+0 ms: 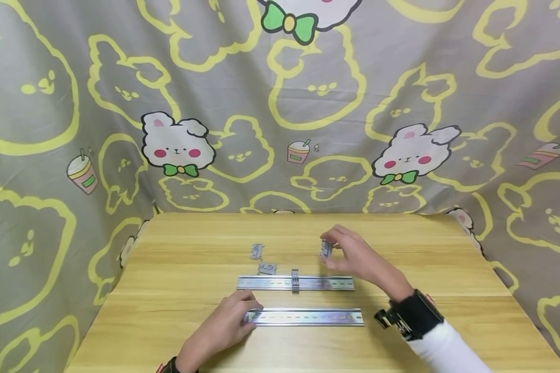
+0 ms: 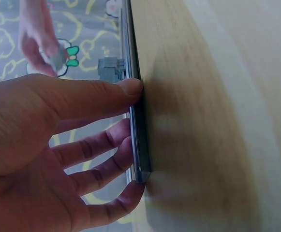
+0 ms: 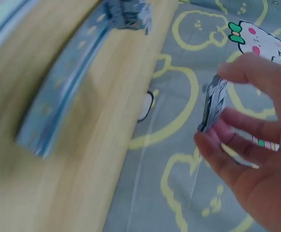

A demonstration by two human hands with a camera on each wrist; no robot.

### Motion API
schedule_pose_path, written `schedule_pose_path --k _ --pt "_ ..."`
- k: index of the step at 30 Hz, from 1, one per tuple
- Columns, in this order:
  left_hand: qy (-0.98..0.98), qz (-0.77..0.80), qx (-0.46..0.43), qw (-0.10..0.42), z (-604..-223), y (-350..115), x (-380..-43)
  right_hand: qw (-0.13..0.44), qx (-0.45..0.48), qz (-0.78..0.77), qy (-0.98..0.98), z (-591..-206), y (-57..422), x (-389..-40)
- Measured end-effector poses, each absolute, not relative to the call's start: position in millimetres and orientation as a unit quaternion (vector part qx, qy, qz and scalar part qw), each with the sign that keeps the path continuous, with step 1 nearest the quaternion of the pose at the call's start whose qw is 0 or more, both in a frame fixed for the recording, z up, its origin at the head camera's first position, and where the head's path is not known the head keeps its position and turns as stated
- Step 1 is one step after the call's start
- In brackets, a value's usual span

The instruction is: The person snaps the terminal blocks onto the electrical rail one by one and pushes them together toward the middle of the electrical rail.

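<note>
My right hand (image 1: pixel 354 256) pinches a thin grey terminal block (image 1: pixel 326 248) above the table, right of the far rail. In the right wrist view the block (image 3: pixel 214 102) stands on edge between thumb and fingertips. My left hand (image 1: pixel 228 319) grips the left end of the near metal DIN rail (image 1: pixel 312 317); in the left wrist view the thumb lies on one long edge of this rail (image 2: pixel 139 130) and fingertips on the other side. Behind it, parallel, lies the far DIN rail (image 1: pixel 266 283), with grey terminal blocks (image 1: pixel 295 280) mounted across it near the middle.
Two loose grey terminal blocks lie behind the far rail: one block (image 1: pixel 257 252) farther back, the other block (image 1: pixel 267 269) close to the rail. A patterned curtain (image 1: pixel 242 129) hangs behind the wooden table (image 1: pixel 191 259) and down its sides.
</note>
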State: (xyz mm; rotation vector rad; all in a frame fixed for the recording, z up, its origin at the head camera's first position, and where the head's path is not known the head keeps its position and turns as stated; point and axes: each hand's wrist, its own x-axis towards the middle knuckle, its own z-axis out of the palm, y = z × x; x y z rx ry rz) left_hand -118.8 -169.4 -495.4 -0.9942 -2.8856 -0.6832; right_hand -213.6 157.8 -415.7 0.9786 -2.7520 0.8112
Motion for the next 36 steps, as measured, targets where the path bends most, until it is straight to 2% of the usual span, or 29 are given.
schedule_pose_path --k 7,10,21,28,36 --pt "-0.926 -0.210 -0.314 0.007 -493 -172 -118 0.105 0.369 0.284 -0.879 -437 189 -184" --pt "-0.925 -0.215 -0.313 0.006 -493 -173 -117 0.108 0.370 0.315 -0.867 -448 199 -172" --pt "-0.924 -0.217 -0.316 0.004 -494 -171 -119 0.034 0.319 0.372 -0.871 -482 232 -137" --pt "-0.924 -0.216 -0.315 0.005 -495 -169 -120 0.037 0.312 0.343 -0.885 -492 242 -129" --pt "-0.924 -0.213 -0.319 0.009 -497 -169 -121 0.009 0.293 0.358 -0.886 -495 244 -126"
